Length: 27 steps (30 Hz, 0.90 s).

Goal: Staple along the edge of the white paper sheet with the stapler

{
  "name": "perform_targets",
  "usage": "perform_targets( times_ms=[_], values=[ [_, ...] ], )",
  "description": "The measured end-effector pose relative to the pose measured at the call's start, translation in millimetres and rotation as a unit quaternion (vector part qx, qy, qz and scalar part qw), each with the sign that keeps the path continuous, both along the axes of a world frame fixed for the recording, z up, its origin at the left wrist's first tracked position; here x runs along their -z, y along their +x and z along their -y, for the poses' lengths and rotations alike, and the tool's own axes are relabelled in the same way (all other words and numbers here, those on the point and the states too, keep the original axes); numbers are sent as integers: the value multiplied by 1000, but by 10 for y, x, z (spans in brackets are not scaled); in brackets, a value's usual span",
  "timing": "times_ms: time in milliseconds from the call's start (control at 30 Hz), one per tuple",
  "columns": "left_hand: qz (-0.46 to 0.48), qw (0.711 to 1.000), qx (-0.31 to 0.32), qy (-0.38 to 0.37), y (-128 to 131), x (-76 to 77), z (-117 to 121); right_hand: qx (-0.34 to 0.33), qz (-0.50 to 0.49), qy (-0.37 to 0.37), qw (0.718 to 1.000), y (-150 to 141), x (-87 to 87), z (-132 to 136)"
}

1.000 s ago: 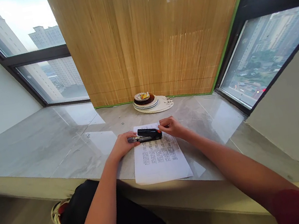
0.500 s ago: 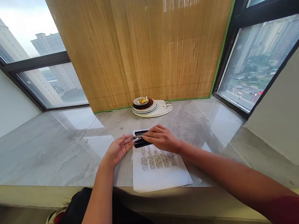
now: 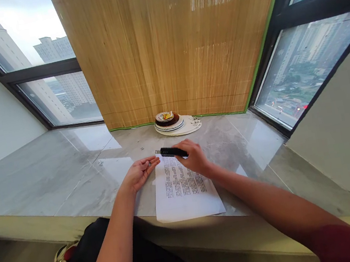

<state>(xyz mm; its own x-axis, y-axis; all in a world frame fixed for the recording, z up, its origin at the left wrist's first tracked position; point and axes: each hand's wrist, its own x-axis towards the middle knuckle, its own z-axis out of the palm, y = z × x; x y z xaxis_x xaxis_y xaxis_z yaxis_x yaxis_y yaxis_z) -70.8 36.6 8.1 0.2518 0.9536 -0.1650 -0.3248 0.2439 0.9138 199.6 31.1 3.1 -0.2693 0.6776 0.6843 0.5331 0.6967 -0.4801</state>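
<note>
My right hand grips a black stapler by its right end, holding it above the top of a printed sheet of paper. The stapler looks folded together, with its metal tip pointing left. Just left of that tip is my left hand, palm turned up and fingers stretched toward the sheet. A tiny greyish thing shows between its thumb and fingers, too small to name. The paper lies on the grey stone ledge, its lower edge at the ledge's front edge.
A small stack of plates stands on a pale oval board against the bamboo blind. The glossy marble-look sill stretches to windows on both sides. Below the front edge are my black-clad legs.
The stapler was spread open between both hands and is now folded, tilted up in my right hand. My left hand has come off it, fingers still near the paper's top left corner.
</note>
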Motion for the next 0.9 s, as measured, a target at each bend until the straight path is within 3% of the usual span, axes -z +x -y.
perform_targets(
  times_ms=[133, 267, 367, 533, 700, 900],
  values=[
    [-28, 999, 5, 40, 12, -69, 39, 26, -22, -64, 997, 78, 103, -86],
    [-63, 991, 86, 85, 85, -193, 172, 20, -14, -77, 997, 114, 50, -39],
    [-79, 980, 136, 122, 154, -271, 272, 5, -27, -11, 1000, 26, -66, 103],
    [-102, 966, 173, 165, 241, -293, 354, -152, 1, 124, 981, -175, -153, 309],
    [-120, 949, 204, 206, 356, -244, 383, -126, 2, 169, 978, -226, -100, 294],
    [-139, 940, 218, 222, 435, -256, 440, -112, -6, 173, 979, -230, -85, 293]
  ],
)
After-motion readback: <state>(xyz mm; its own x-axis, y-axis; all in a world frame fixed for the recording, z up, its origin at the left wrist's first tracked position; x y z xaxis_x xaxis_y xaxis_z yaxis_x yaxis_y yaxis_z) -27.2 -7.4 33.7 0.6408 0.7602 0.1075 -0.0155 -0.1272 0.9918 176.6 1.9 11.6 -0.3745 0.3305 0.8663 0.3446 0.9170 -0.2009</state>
